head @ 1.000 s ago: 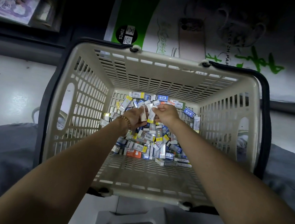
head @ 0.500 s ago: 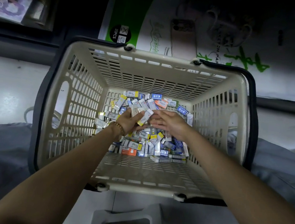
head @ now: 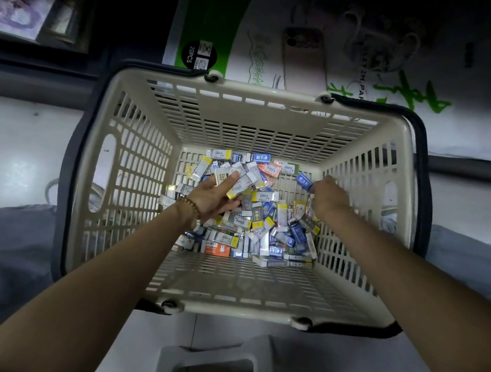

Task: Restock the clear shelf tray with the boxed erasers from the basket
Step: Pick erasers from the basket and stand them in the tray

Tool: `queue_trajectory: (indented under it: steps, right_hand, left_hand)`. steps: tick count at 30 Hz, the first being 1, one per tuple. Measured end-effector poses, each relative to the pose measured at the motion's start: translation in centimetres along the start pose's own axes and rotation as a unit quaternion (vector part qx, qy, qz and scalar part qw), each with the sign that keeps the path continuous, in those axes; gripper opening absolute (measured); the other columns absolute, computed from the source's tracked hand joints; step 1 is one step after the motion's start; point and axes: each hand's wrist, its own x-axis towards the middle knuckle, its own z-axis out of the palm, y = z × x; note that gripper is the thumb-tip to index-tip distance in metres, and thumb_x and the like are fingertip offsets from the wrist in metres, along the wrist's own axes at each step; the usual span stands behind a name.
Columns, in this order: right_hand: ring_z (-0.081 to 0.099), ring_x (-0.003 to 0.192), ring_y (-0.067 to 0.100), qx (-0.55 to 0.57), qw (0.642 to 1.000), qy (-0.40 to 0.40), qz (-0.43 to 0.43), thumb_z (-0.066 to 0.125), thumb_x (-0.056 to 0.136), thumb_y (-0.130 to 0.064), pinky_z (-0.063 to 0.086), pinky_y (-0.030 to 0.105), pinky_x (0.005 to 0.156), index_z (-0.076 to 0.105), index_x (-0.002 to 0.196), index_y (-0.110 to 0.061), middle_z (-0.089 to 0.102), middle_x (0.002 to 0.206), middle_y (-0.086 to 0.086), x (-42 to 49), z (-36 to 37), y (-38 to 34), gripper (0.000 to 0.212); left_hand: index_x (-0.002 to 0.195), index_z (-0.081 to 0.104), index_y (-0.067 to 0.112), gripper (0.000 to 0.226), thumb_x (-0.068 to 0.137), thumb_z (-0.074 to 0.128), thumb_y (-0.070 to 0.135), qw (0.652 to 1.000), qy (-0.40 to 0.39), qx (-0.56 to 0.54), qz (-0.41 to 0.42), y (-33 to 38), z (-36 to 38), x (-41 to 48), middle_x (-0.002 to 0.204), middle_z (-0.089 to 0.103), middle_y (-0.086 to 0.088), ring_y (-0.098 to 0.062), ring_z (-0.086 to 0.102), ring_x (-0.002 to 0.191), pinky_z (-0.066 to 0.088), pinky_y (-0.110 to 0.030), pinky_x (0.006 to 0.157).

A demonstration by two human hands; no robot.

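Note:
A cream slotted basket (head: 139,177) with dark handles stands in front of me, its floor covered by a heap of small boxed erasers (head: 262,219) in white, blue, yellow and orange. My left hand (head: 214,196), a bead bracelet on its wrist, holds a few white-and-yellow eraser boxes (head: 240,185) between thumb and fingers above the heap's left side. My right hand (head: 327,196) is at the heap's right side by the basket wall, its fingertips on a blue eraser box (head: 303,181). The clear shelf tray is not in view.
A white and green carton (head: 277,62) marked 20PCS lies behind the basket. A pale plastic stool top (head: 215,365) with a cut-out sits at the bottom edge. Grey cloth (head: 5,240) flanks the basket on both sides, over a white floor.
My two hands, joined at the middle of the heap a second ago, have parted. The right hand has gone right to a blue box; the left keeps its boxes.

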Motion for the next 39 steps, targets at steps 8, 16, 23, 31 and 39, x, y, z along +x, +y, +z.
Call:
queue_trajectory:
  steps: [8,16,23,31,39]
  right_hand:
    - [0.058,0.083,0.017,0.316,0.943,0.020,-0.099,0.071,0.081,-0.011,0.043,0.024,0.072,0.067,0.088,-0.012,0.068,0.097,0.008,-0.8,-1.8,-0.2,0.008]
    - [0.060,0.109,0.025,0.312,0.941,-0.054,-0.116,0.059,0.091,-0.010,0.046,0.037,0.099,0.067,0.110,-0.001,0.066,0.116,0.013,-1.4,0.0,-0.9,0.022]
    - [0.052,0.098,0.015,0.326,0.921,-0.037,-0.209,0.064,0.087,-0.015,0.045,0.034,0.090,0.063,0.112,-0.011,0.058,0.117,0.007,-2.8,1.1,-3.8,0.024]
    - [0.043,0.122,0.022,0.171,0.883,-0.158,-0.408,0.061,0.090,-0.020,0.037,0.026,0.096,0.061,0.123,-0.017,0.040,0.140,0.005,-5.0,4.3,-10.8,0.032]
    - [0.034,0.123,0.024,0.148,0.916,-0.072,-0.365,0.062,0.088,-0.037,0.029,0.040,0.105,0.057,0.124,-0.022,0.042,0.131,0.002,-4.7,5.7,-14.3,0.040]
  left_hand:
    - [0.110,0.056,0.005,0.041,0.077,0.072,0.025,0.999,0.039,0.017,0.033,-0.2,-1.8,-0.5,0.125,0.059,-0.018,-0.014,0.072,0.070,0.053,-0.017,0.054]
    - [0.113,0.057,0.002,0.033,0.085,0.063,0.019,0.995,0.051,0.085,-0.029,-0.4,-3.7,-1.8,0.123,0.060,-0.021,-0.025,0.069,0.085,0.058,-0.036,0.076]
    - [0.091,0.056,0.002,0.021,0.087,0.062,0.021,0.966,0.065,0.238,0.082,3.8,-5.3,-5.2,0.098,0.071,-0.013,-0.007,0.069,0.067,0.054,-0.017,0.056]
    - [0.084,0.057,0.016,0.040,0.078,0.054,0.055,0.949,0.074,0.272,0.139,8.2,-6.3,-12.1,0.071,0.061,0.009,-0.002,0.059,0.058,0.050,-0.017,0.053]
    - [0.081,0.051,0.016,0.037,0.077,0.054,0.053,0.974,0.027,0.123,0.189,8.2,-9.6,-17.5,0.060,0.052,0.010,-0.003,0.046,0.050,0.041,-0.015,0.044]
